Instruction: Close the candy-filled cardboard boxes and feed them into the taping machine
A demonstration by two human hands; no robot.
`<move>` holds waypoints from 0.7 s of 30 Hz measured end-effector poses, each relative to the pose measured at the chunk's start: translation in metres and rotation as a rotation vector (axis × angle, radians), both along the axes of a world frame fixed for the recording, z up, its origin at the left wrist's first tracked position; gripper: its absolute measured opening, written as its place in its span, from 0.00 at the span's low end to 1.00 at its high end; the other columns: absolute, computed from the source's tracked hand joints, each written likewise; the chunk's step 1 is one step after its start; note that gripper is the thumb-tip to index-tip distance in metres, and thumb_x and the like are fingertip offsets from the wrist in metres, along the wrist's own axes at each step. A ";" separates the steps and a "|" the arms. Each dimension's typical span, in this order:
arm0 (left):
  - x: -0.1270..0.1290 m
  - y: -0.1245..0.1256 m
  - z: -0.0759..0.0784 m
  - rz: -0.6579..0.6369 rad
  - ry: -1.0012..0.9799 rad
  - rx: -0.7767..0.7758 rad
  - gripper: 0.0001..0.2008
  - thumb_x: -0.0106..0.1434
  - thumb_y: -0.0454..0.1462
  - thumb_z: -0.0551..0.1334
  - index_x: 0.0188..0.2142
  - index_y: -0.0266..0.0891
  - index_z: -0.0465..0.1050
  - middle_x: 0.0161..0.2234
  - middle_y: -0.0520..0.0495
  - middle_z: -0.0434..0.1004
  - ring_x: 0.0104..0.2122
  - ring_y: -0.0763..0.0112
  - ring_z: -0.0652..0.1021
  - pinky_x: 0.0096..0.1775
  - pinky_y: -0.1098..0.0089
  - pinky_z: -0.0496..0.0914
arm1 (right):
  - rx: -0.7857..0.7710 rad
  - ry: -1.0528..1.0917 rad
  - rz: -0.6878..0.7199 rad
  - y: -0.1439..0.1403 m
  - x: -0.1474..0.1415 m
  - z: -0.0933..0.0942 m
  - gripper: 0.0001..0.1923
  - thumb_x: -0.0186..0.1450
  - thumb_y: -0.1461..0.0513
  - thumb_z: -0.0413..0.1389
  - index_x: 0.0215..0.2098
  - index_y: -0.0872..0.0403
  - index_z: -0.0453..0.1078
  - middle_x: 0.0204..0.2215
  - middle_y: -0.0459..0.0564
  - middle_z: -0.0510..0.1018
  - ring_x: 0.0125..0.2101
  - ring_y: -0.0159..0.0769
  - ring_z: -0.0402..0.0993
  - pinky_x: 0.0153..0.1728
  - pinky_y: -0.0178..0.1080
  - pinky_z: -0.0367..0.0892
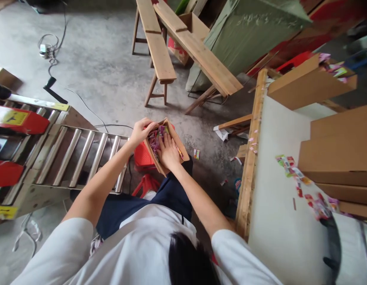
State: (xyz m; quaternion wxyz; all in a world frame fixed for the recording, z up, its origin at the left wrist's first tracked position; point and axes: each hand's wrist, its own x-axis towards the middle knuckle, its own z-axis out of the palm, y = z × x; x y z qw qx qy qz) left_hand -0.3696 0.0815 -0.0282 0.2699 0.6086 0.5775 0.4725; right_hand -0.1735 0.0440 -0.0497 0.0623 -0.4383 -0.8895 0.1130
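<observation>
- Resting flat: right hand (169,152) open, fingers spread over wrapped packets (154,141) inside the small carton (180,141).
- Left hand (142,131) grips the small carton's far left rim. Carton near the knees; support underneath hidden.
- Technique, judged: spread any pressure across the palm, hold the rim firm, watch for packets riding over the edge.
- Just left of carton: red plastic object (141,155). Floor, right: one loose packet (196,154).
- Farther right: table (275,126) with scattered packets (290,166); at its far end, open carton (296,87), packets showing. Large carton (338,146), nearer: contents not visible.
</observation>
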 end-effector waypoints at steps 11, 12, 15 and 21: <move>0.047 0.042 -0.020 0.017 0.620 -0.161 0.15 0.68 0.38 0.51 0.31 0.36 0.74 0.34 0.35 0.76 0.39 0.52 0.76 0.43 0.58 0.65 | -0.161 0.229 -0.114 0.023 0.002 -0.015 0.28 0.71 0.66 0.37 0.67 0.62 0.57 0.66 0.58 0.62 0.67 0.36 0.55 0.66 0.43 0.55; 0.051 0.042 -0.023 0.106 0.628 -0.132 0.14 0.68 0.36 0.50 0.35 0.35 0.73 0.38 0.32 0.76 0.43 0.48 0.74 0.46 0.55 0.64 | -0.138 0.332 -0.141 0.021 0.008 -0.009 0.28 0.71 0.66 0.35 0.66 0.62 0.58 0.64 0.58 0.65 0.66 0.35 0.58 0.65 0.41 0.58; 0.059 0.040 -0.035 0.262 0.577 -0.095 0.14 0.67 0.32 0.48 0.42 0.32 0.71 0.43 0.28 0.73 0.50 0.43 0.71 0.52 0.49 0.60 | -0.047 0.650 -0.212 0.016 0.029 0.014 0.27 0.74 0.60 0.33 0.62 0.58 0.64 0.59 0.56 0.72 0.61 0.35 0.66 0.61 0.40 0.63; 0.050 0.053 -0.038 0.367 0.231 -0.134 0.14 0.65 0.31 0.49 0.45 0.34 0.70 0.43 0.33 0.74 0.52 0.48 0.71 0.58 0.48 0.56 | -0.064 0.309 -0.217 -0.012 0.035 0.033 0.44 0.63 0.47 0.59 0.69 0.59 0.52 0.65 0.67 0.60 0.65 0.60 0.56 0.62 0.62 0.57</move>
